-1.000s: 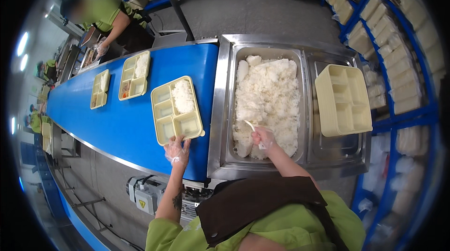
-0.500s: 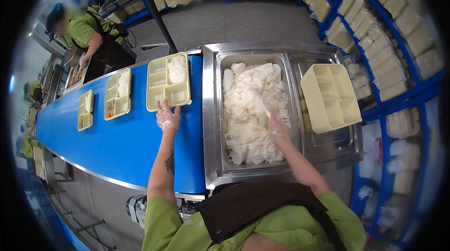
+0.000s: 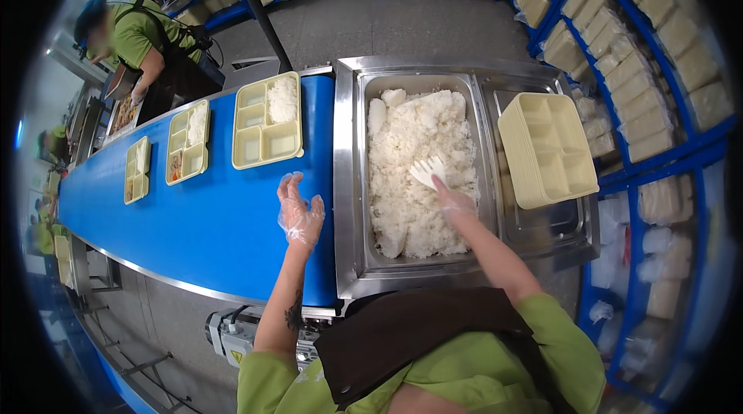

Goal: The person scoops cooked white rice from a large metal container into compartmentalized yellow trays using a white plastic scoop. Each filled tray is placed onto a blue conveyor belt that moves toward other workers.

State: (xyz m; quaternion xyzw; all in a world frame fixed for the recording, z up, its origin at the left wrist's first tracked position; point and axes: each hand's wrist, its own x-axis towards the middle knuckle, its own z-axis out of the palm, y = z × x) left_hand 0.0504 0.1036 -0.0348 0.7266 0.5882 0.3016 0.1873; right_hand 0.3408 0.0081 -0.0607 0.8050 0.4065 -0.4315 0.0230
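So the right hand [image 3: 455, 203] has a white paddle [image 3: 426, 172] gripped by the handle, toothed blade just past the fingers and right at the rice [image 3: 418, 124]; can't tell if it's touching. That rice is heaped in a deep metal pan [image 3: 486, 205] around the grip, sunk into a shiny steel counter [image 3: 346, 197]. Just right of the pan there's a stack of pale yellow trays [image 3: 546, 155].

Left of the grip is the blue belt [image 3: 209, 240], smooth and bright. The gloved left hand [image 3: 300, 214] is over it, released, fingers loosely curled. Just ahead of that hand sits a divided tray [image 3: 249, 146] with rice in its far right compartment, and two more filled trays [image 3: 187, 143] farther left.

Room-wise: grey floor [image 3: 433, 31] beyond the counter, blue shelving [image 3: 677, 157] well off to the right loaded with pale containers, and a co-worker in green [image 3: 138, 41] far left, beside the belt.
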